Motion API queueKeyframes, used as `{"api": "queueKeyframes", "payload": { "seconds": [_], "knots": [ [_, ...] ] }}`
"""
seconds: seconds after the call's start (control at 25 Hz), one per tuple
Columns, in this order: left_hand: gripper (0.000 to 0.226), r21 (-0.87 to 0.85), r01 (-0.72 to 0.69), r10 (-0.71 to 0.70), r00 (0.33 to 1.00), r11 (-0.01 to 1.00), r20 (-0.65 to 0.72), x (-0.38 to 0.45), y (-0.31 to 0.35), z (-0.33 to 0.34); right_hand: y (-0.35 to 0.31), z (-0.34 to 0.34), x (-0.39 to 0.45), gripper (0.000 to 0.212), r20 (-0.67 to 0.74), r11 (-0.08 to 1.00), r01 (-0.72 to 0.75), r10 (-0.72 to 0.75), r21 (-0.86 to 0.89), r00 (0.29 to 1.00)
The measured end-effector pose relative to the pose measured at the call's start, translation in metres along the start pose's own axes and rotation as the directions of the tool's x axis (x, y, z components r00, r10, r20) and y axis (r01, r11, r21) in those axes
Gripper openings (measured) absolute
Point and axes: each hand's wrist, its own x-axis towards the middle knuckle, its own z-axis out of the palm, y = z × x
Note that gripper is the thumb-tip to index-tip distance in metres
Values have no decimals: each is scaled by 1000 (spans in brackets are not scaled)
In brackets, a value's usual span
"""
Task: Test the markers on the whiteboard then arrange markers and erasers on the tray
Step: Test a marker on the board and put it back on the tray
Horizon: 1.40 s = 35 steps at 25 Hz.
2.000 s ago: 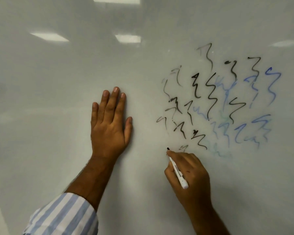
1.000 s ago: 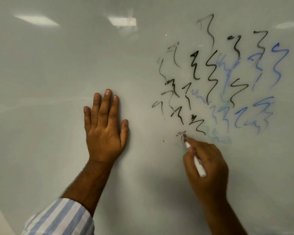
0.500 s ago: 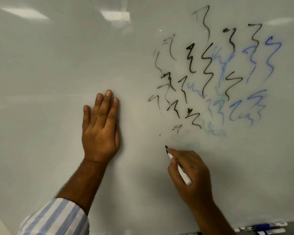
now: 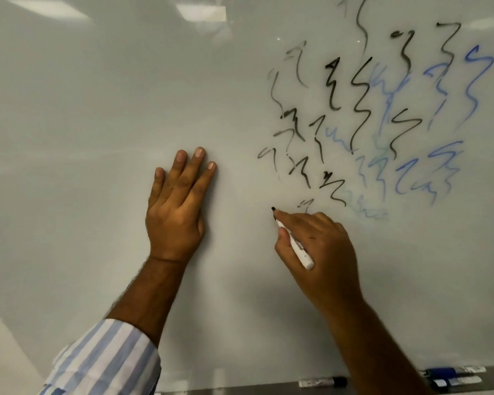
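Glossy whiteboard (image 4: pixel 97 138) filling head view, black and blue squiggles (image 4: pixel 382 124) upper right, left hand (image 4: pixel 177 206) flat with fingers straight, right hand (image 4: pixel 320 252) pinching marker (image 4: pixel 295 246) mid-barrel, tip on board; likely light, rigid, smooth, best gripped mid-barrel.

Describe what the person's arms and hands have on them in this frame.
The left arm wears a long sleeve with light blue and white stripes, pushed up above the wrist. The right forearm is bare as far as the frame shows. No gloves, rings, watch or bands show on the left hand or the right hand.
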Motion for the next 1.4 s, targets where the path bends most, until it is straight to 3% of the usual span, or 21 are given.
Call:
{"api": "queueKeyframes", "payload": {
  "seconds": [0.08, 0.12, 0.2, 0.32, 0.48, 0.56, 0.64, 0.76, 0.84, 1.04, 1.28, 1.4],
  "knots": [
    [66, -50, 33, -32, 999, 998, 4, 0, 0, -2, 6, -6, -11, 26, 20, 975, -156, 154, 159, 988],
    [66, -96, 64, -63, 998, 993, 13, -2, 1, -4, 8, -9, -14, 21, 57, 911, -272, 267, 310, 962],
    [68, -209, 134, -127, 991, 969, 43, -9, 8, -8, 7, -17, -18, 21, 185, 678, -478, 460, 559, 868],
    [69, -319, 202, -184, 979, 926, 87, -27, 20, -10, 3, -23, -24, 23, 257, 509, -588, 578, 628, 775],
    [45, -413, 291, -285, 955, 863, 78, -38, 41, -16, -4, -24, -37, 21, 333, 335, -650, 649, 682, 684],
    [34, -514, 416, -435, 896, 750, 90, -37, 57, -24, -12, -24, -43, 20, 395, 256, -673, 647, 694, 652],
    [29, -650, 541, -558, 802, 533, 211, -37, 76, -32, -17, -27, -45, 20, 434, 203, -681, 636, 704, 638],
    [33, -730, 671, -566, 655, 131, 501, -43, 96, -39, -17, -30, -48, 23, 440, 193, -677, 629, 710, 641],
    [35, -678, 734, -504, 597, 28, 625, -48, 104, -44, -16, -32, -52, 23, 441, 221, -680, 617, 699, 652],
    [40, -598, 802, -330, 563, -7, 758, -53, 112, -58, -18, -36, -66, 23, 463, 320, -713, 584, 624, 667],
    [49, -507, 861, -187, 504, 35, 843, -62, 118, -63, -16, -38, -89, 19, 549, 258, -775, 580, 577, 602],
    [48, -482, 876, -198, 469, -22, 861, -68, 130, -59, -14, -41, -100, 16, 550, 262, -779, 583, 570, 598]
  ]
}}
